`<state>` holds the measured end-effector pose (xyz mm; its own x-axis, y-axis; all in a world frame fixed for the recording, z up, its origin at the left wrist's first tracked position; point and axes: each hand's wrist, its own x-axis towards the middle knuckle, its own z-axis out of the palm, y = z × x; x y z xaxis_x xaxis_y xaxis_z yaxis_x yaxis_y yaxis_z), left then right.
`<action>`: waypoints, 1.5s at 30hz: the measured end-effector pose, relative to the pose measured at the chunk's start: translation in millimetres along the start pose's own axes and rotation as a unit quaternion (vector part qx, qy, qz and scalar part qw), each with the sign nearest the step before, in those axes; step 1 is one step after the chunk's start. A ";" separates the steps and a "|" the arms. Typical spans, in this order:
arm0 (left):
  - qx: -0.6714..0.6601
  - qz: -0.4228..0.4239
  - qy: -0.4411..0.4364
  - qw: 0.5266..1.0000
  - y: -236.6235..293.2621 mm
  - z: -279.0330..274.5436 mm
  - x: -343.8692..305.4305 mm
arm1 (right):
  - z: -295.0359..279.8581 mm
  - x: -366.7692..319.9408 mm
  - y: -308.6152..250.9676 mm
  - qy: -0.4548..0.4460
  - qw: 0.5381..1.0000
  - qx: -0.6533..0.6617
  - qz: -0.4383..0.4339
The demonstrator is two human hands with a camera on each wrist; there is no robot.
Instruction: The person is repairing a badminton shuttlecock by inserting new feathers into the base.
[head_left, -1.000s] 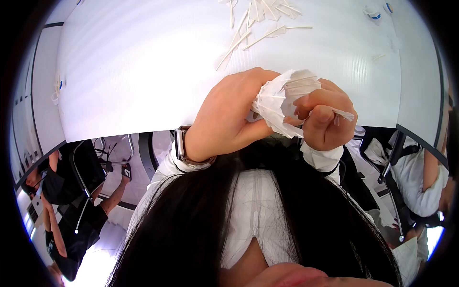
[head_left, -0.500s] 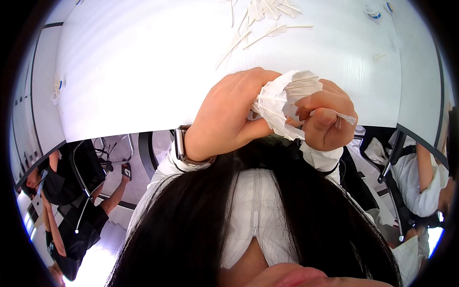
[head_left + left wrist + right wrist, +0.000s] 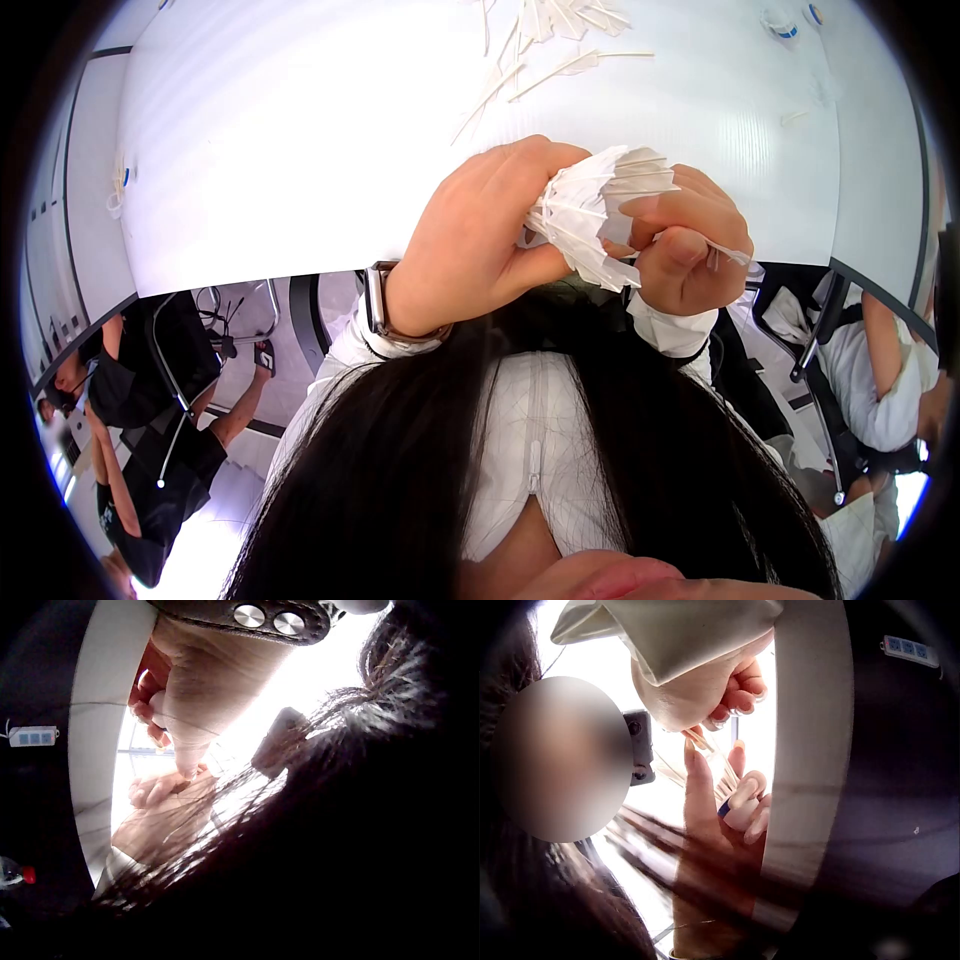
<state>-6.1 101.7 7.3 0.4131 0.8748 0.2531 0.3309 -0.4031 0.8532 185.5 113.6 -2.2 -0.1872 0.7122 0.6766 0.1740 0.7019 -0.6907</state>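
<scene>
In the head view my left hand grips a shuttlecock made of white feathers, its open skirt facing right. Part of the skirt is gone or hidden on the side toward my right hand. My right hand, fingers curled, pinches a single white feather whose tip sticks out to the right. In the right wrist view thin quills fan out between both hands, and a blue band shows among the left fingers. The left wrist view shows the hands close together, the shuttlecock largely hidden.
Several loose feathers lie on the white table beyond my hands. Small white pieces with blue bands stand at the far right. A small container with sticks is at the left edge. Long dark hair hangs before both wrist cameras.
The shuttlecock has shifted slightly to the right in my left hand's grip. My right hand and the feather's tip have moved a little right and down.
</scene>
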 end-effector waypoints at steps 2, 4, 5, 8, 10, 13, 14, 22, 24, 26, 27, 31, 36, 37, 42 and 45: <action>0.008 -0.003 0.000 1.000 0.3 -0.7 -0.1 | -1.9 0.9 0.4 -0.019 1.000 -0.008 -0.004; 0.007 0.002 0.015 1.000 -0.2 1.3 -0.5 | -2.8 1.2 2.0 -0.033 0.999 -0.008 -0.012; 0.007 0.005 0.022 1.000 -0.4 2.0 -0.7 | -3.1 1.2 2.3 -0.037 0.999 -0.007 -0.015; 0.000 0.005 0.020 1.000 0.6 1.4 0.3 | -4.0 1.4 2.4 -0.045 0.999 -0.007 -0.018; -0.008 0.002 0.020 1.000 0.8 1.4 0.0 | -4.8 1.1 2.1 -0.050 0.999 -0.012 -0.017; -0.010 0.004 0.016 1.000 1.0 1.4 0.3 | -5.0 1.9 2.1 -0.053 0.998 -0.013 -0.019; -0.008 0.005 0.016 1.000 1.1 1.8 0.5 | -5.1 2.0 2.0 -0.053 0.998 -0.013 -0.019; -0.002 0.001 0.010 1.000 2.7 2.8 0.7 | -7.4 6.1 -1.5 -0.069 0.997 -0.027 -0.018; 0.009 0.021 0.019 1.000 1.8 2.5 1.3 | -6.6 6.0 -1.9 -0.070 0.997 -0.034 -0.015; 0.009 0.028 0.018 0.999 1.4 2.4 1.5 | -5.9 5.2 -1.9 -0.070 0.997 -0.040 -0.012; 0.004 0.026 0.012 1.000 1.7 1.9 1.8 | -5.6 4.8 -2.0 -0.069 0.997 -0.042 -0.012; -0.016 0.016 -0.008 1.000 1.4 1.5 1.8 | -4.9 5.2 -2.1 -0.069 0.997 -0.037 -0.005; -0.007 0.022 -0.009 1.000 1.0 1.7 2.3 | -4.7 7.7 -2.5 -0.072 0.996 -0.041 -0.016; -0.004 0.021 -0.012 1.000 1.3 1.1 2.6 | -4.5 8.8 -2.7 -0.073 0.996 -0.039 -0.017; -0.009 0.025 0.005 1.000 1.7 1.2 2.8 | -3.0 10.6 -4.3 -0.074 0.997 -0.034 -0.014; -0.011 0.025 0.013 1.000 1.5 1.3 2.2 | -3.4 11.0 -4.4 -0.081 0.996 -0.040 -0.013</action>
<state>-3.6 102.6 8.5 0.4066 0.8601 0.3080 0.2908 -0.4415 0.8488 186.0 118.3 9.1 -0.3459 0.6869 0.6392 0.2418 0.7234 -0.6466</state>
